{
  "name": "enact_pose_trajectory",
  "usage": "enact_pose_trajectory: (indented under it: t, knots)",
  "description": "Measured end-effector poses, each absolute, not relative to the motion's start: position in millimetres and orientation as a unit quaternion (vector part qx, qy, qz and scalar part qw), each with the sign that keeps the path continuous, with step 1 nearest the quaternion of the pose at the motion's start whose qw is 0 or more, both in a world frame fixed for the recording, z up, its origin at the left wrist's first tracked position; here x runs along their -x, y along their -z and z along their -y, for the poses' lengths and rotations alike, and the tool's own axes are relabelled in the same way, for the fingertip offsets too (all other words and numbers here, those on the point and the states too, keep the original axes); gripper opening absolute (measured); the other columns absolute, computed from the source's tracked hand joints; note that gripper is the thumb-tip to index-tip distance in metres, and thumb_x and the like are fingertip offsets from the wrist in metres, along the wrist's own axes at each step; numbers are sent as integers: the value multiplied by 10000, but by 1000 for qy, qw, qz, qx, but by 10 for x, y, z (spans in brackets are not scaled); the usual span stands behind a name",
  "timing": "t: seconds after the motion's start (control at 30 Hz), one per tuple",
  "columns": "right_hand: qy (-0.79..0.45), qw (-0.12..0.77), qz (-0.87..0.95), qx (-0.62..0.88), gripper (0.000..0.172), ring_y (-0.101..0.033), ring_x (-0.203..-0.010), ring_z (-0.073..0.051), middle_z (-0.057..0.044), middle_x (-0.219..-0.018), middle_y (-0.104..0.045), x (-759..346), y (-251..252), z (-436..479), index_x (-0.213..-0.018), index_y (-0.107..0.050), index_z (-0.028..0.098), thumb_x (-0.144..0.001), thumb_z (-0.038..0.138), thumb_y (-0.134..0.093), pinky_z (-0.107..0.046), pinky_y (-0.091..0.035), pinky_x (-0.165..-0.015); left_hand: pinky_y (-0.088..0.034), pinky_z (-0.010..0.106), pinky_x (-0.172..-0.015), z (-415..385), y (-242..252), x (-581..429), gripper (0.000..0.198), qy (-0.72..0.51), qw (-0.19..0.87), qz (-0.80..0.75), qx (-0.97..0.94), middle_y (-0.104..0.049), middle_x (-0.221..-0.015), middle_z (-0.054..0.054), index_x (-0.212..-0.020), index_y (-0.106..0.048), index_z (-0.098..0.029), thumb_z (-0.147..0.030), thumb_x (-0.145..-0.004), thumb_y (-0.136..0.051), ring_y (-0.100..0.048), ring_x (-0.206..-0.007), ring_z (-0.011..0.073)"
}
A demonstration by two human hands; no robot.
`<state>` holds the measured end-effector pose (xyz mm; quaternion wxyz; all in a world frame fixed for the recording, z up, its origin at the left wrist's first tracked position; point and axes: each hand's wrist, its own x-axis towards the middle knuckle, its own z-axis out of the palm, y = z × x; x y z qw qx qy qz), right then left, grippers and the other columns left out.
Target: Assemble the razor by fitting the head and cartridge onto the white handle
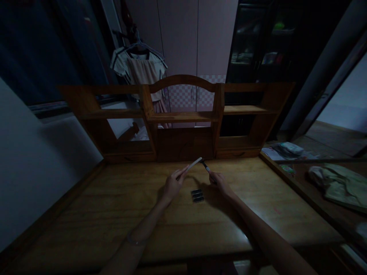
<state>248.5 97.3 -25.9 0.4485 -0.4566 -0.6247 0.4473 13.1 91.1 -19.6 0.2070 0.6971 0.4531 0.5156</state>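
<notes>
My left hand [173,185] is closed around the near end of a slim pale strip [195,162], which slants up to the right above the table. In my right hand [219,181] is a slim black-and-grey handled tool [205,165] with a small dark crosswise head, razor-like in shape; its exact kind is too dim to tell. The tool's head is at the far tip of the strip, and whether they touch I cannot tell. Between my forearms, a small pack of three dark narrow pieces [197,195] lies flat on the wooden table [114,214].
A wooden shelf unit [183,117] stands along the table's back edge. Clothes on a hanger [140,65] hang behind it at left. Papers and a bag [286,149] and a pale green cloth item [346,185] lie beyond the table's right edge. The room is dim.
</notes>
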Motion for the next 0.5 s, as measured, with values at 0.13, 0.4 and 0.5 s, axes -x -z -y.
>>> enact_pose_trajectory:
  t: [0.13, 0.4, 0.5]
  knots:
    - [-455, 450, 616, 460, 475, -313, -513, -116, 28, -545, -348, -2471, 251, -965, -559, -375, 199, -868, 560, -377, -270, -241, -501, -447, 335, -949, -922, 199, -98, 343, -521, 206, -450, -695, -640, -1183, 70, -1218, -602, -224, -291, -900, -493, -596, -1065, 194]
    - [-448, 446, 623, 461, 459, -335, -533, -118, 30, -552, -341, -2452, 179, -905, -565, -379, 195, -880, 529, -373, -267, -259, -522, -459, 327, -923, -894, 176, -126, 346, -515, 210, -456, -695, -645, -1174, 63, -1225, -595, -242, -289, -895, -502, -605, -1043, 192]
    - [-448, 447, 620, 464, 459, -327, -532, -117, 32, -553, -339, -2454, 191, -910, -567, -376, 195, -881, 529, -373, -268, -249, -516, -454, 334, -939, -886, 165, -127, 333, -518, 214, -443, -699, -636, -1193, 66, -1201, -615, -227, -279, -893, -500, -595, -1070, 195]
